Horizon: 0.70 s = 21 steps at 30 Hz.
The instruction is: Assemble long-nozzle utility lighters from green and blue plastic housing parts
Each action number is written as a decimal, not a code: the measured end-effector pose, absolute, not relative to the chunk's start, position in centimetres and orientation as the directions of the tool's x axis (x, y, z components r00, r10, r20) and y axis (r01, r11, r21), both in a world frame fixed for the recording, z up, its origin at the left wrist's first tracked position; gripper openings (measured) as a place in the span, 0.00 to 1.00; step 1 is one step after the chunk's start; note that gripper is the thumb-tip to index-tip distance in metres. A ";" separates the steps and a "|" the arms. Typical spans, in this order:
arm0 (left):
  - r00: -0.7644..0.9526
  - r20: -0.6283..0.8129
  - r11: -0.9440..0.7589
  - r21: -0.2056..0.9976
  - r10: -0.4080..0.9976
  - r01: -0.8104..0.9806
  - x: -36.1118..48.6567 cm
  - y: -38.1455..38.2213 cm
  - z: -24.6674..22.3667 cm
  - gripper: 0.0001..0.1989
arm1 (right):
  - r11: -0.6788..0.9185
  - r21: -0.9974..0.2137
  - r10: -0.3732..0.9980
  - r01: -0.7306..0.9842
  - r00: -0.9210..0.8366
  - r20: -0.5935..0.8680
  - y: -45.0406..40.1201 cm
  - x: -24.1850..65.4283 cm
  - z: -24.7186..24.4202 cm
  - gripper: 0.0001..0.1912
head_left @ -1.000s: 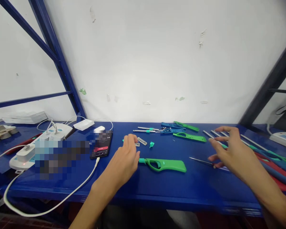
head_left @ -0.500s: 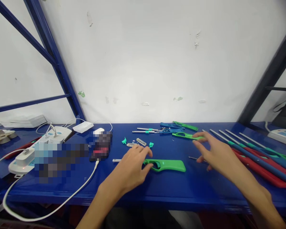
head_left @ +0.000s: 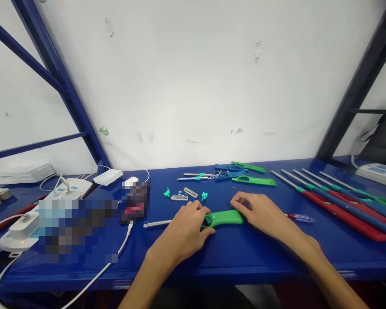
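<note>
A green long-nosed lighter (head_left: 227, 217) lies near the front of the blue table, its metal tube (head_left: 157, 223) pointing left. My left hand (head_left: 188, 229) closes over its front part, by the trigger opening, and hides some of it. At the other end, the fingers of my right hand (head_left: 259, 212) grip the butt of the handle. A screwdriver (head_left: 300, 218) with a red and clear handle lies just beyond my right hand, its shaft hidden. Behind my left hand are small teal triggers (head_left: 204, 196) and clear fuel tanks (head_left: 179, 198).
Opened green shells (head_left: 254, 181), blue shells (head_left: 230, 174) and metal tubes (head_left: 193, 178) lie at the back. Several whole lighters (head_left: 344, 214) lie in a row at right. A power strip (head_left: 22, 234), white cable (head_left: 116, 253) and blurred phone (head_left: 135, 204) occupy the left.
My right hand has left the green shell at the back and come down leftward to the lighter's handle. The screwdriver handle now shows. The view has shifted slightly.
</note>
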<state>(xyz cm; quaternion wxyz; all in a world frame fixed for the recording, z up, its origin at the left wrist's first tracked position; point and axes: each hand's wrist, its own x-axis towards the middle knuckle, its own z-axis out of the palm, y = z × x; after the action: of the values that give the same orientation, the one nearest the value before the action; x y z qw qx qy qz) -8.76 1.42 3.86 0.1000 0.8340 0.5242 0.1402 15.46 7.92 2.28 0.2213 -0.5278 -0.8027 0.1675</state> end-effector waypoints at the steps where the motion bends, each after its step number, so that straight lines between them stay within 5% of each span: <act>1: 0.411 0.129 -0.430 0.311 0.903 0.847 -9.0 1.5 4.0 0.21 | 0.381 -0.499 0.924 0.779 -0.338 0.179 8.1 15.6 2.2 0.15; 14: 0.089 0.269 -0.130 0.140 0.959 0.982 -17.0 4.2 6.5 0.16 | 0.383 -0.472 0.922 0.794 -0.363 0.137 8.8 15.9 1.2 0.11; 21: 0.079 0.242 -0.096 0.059 0.967 0.994 -16.7 4.5 5.5 0.17 | 0.388 -0.469 0.918 0.794 -0.378 0.119 8.9 15.9 1.0 0.11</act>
<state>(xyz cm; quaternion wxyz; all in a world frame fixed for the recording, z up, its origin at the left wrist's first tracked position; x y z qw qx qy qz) -16.70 4.53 5.55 -0.0602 0.7321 0.6696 0.1099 15.88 8.86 1.03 0.1835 -0.5267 -0.8125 0.1698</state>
